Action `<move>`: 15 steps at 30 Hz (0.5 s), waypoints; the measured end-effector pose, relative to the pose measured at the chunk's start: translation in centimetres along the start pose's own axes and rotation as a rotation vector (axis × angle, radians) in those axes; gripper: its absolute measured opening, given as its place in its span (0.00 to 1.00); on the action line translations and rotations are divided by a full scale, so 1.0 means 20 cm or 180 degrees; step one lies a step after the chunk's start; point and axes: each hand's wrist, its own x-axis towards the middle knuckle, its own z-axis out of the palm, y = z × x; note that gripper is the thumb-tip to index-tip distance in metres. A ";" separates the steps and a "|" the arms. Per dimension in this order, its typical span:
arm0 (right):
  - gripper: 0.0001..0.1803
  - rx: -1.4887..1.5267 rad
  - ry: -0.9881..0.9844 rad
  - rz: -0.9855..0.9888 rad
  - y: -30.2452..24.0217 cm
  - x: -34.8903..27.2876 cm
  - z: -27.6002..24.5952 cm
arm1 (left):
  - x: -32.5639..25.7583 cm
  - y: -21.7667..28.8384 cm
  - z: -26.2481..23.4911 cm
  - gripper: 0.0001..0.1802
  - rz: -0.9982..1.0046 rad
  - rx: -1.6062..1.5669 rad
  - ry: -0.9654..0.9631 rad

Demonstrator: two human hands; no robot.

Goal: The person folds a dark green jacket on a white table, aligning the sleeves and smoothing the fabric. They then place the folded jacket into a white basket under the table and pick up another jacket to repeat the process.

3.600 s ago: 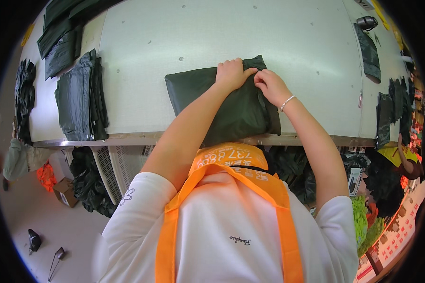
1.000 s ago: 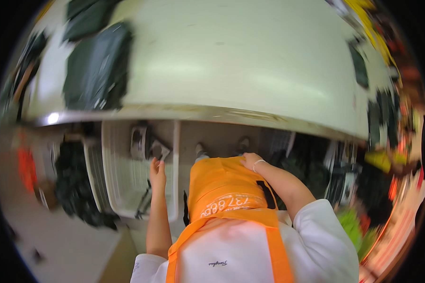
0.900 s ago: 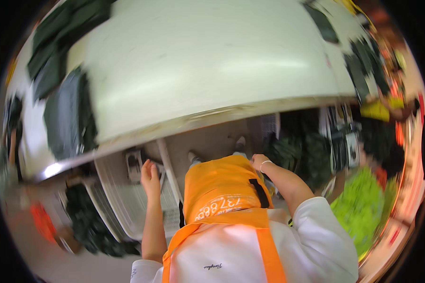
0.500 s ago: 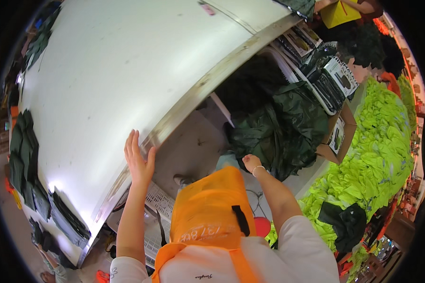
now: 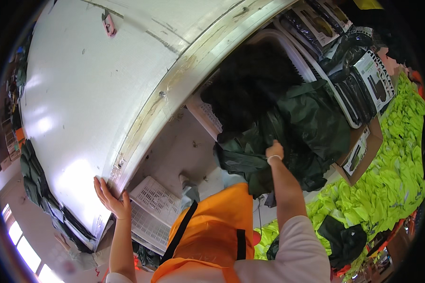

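Observation:
My left hand (image 5: 111,200) rests at the near edge of a large white table (image 5: 94,89), its fingers stretched out and nothing in them. My right hand (image 5: 275,151) is closed on a shiny dark green garment (image 5: 311,115), whose fabric looks bunched at my fingers. The garment hangs over a white plastic basket (image 5: 205,115), on top of black cloth (image 5: 250,78) that fills it. Folds hide where the garment ends and how much is in my grip.
White slotted crates (image 5: 156,203) sit under the table edge. Packaged items (image 5: 368,80) and an open carton (image 5: 363,155) stand right of the basket. Beyond lies a neon yellow garment heap (image 5: 392,160). On the table are a pink tool (image 5: 109,25) and dark folded pieces (image 5: 35,170).
My right hand has moved from in front of my body onto the dark green garment and closed on it. My view has shifted, and my left hand still lies at the table edge.

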 end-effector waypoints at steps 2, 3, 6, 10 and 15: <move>0.15 0.0556 0.0757 -0.0389 0.18 0.11 -0.17 | 0.02 0.01 0.00 0.38 0.0013 0.0037 -0.0018; 0.14 0.0698 0.0884 -0.0503 0.19 0.10 -0.30 | 0.02 0.02 -0.01 0.38 0.0005 0.0055 -0.0028; 0.11 0.1239 0.1060 -0.0747 0.10 -0.14 -0.74 | 0.00 0.02 -0.03 0.40 -0.0025 0.0129 -0.0057; 0.11 0.1488 0.1259 -0.1887 0.05 -0.70 -0.96 | -0.01 0.03 -0.08 0.44 -0.0192 0.0171 -0.0268; 0.02 0.1818 0.0588 -0.2963 -0.15 -1.80 -1.16 | 0.06 0.49 -0.25 0.44 0.0797 -0.1524 -0.1069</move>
